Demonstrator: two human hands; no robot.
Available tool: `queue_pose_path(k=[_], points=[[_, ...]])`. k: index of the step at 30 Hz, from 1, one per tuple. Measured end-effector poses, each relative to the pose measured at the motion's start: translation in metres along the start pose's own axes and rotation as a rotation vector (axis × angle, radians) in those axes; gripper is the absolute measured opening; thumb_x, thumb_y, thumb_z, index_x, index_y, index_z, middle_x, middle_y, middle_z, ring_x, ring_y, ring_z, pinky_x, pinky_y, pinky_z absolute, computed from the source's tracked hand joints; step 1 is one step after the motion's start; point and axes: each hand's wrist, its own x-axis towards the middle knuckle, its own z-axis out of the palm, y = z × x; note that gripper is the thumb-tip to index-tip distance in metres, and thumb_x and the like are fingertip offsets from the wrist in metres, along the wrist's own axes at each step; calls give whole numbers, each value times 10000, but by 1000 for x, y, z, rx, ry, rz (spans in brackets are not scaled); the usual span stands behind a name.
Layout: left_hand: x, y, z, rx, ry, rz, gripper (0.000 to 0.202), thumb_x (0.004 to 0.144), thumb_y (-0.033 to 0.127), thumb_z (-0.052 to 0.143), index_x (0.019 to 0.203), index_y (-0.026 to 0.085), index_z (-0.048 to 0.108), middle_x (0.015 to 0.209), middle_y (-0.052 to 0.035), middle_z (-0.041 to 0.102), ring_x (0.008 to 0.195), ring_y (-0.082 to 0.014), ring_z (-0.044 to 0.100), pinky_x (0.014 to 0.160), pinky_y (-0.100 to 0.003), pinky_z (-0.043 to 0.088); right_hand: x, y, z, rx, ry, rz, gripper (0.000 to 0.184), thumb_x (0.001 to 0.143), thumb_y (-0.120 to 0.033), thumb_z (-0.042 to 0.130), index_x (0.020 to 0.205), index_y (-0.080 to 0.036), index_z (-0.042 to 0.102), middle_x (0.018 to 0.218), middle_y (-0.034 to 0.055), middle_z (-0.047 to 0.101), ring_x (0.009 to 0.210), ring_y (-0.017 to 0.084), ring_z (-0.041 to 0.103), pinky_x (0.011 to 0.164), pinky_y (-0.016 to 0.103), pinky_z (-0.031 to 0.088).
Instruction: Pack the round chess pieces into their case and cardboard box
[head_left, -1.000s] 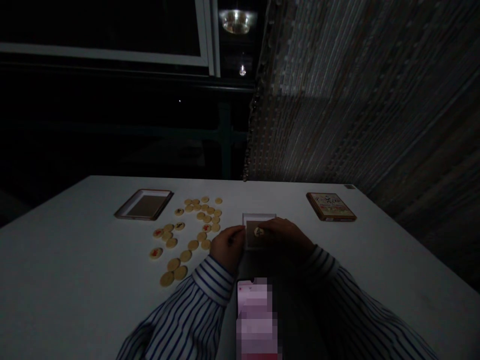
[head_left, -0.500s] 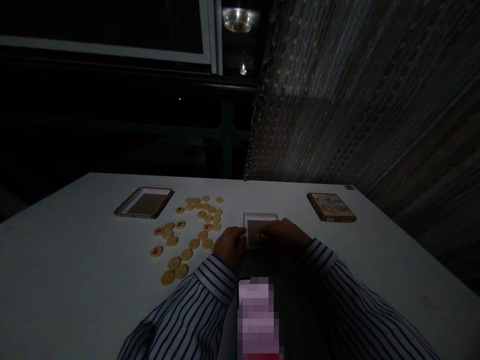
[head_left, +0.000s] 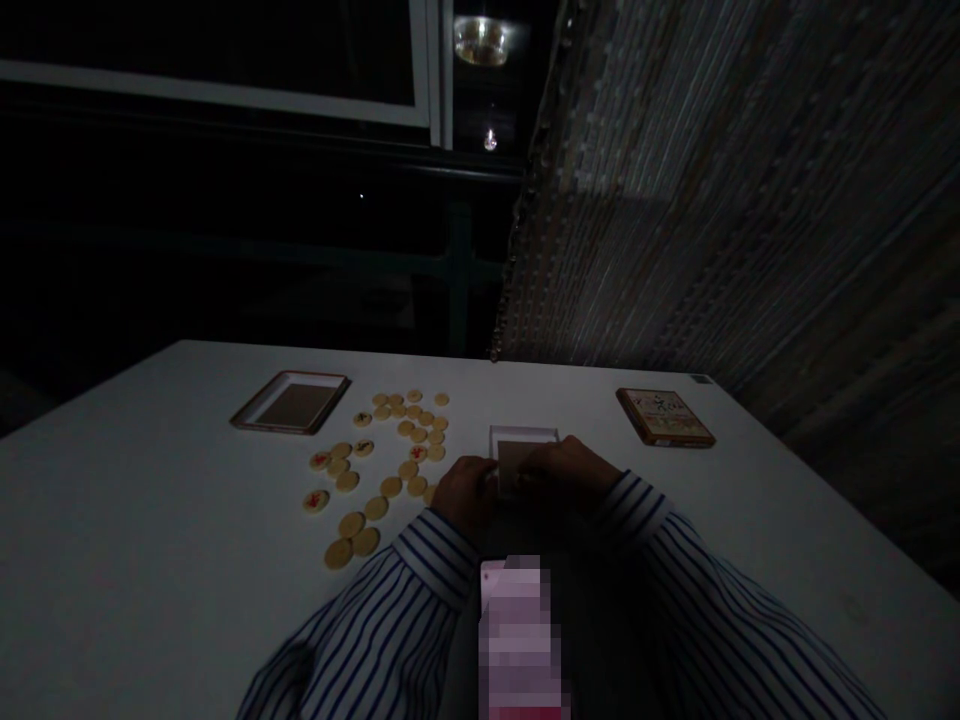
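In front of me on the white table lies a small open box [head_left: 517, 457] with pale sides and a brown inside. My left hand [head_left: 465, 494] is closed at its left edge, fingers curled on the rim. My right hand [head_left: 574, 468] reaches over the box from the right, fingers pinched together low inside it. A Chinese chess piece at those fingertips is now mostly hidden by the hand and shadow. Left of the box, several round wooden Chinese chess pieces [head_left: 391, 487] are scattered, most with plain faces up and a few showing red or dark characters.
An open shallow tray [head_left: 247, 424] sits at the table's back left. At the back right lies a printed box lid [head_left: 664, 405]. A pixelated phone [head_left: 487, 580] is close to my body between my forearms. Behind the table hangs a beaded curtain [head_left: 637, 200].
The fingers of my right hand have turned down over the Chinese chess piece, whose marked face showed before and is now mostly covered. The view has shifted slightly.
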Motion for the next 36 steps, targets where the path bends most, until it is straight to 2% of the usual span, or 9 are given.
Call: queue_pose_path(k=[12, 19, 25, 36], points=[[-1, -1, 0, 9, -35, 12, 247, 708, 123, 488, 907, 179, 622, 877, -49, 653, 833, -164, 594, 756, -298, 483, 1, 0, -2, -44, -64, 7, 205, 775, -337, 468, 883, -275, 632, 946, 18, 652, 851, 185, 589, 639, 264, 371], [-1, 3, -3, 26, -34, -7, 240, 715, 119, 485, 908, 156, 624, 880, -64, 652, 835, -169, 595, 763, -300, 481, 0, 1, -5, -42, -3, -26, 228, 783, -367, 458, 914, -283, 625, 933, 12, 657, 858, 179, 583, 697, 275, 368], [-1, 3, -6, 31, -76, 13, 251, 720, 125, 486, 933, 155, 615, 898, -63, 652, 849, -168, 594, 766, -293, 481, 5, -1, -3, -91, -43, -20, 227, 775, -367, 469, 925, -305, 628, 935, 9, 657, 847, 180, 591, 650, 258, 382], [-1, 3, -3, 22, -40, -18, 239, 712, 117, 493, 907, 166, 624, 877, -55, 655, 827, -163, 598, 757, -295, 480, 1, -7, -6, -127, -46, -29, 187, 761, -336, 484, 821, -267, 648, 865, 16, 664, 766, 180, 602, 583, 255, 386]])
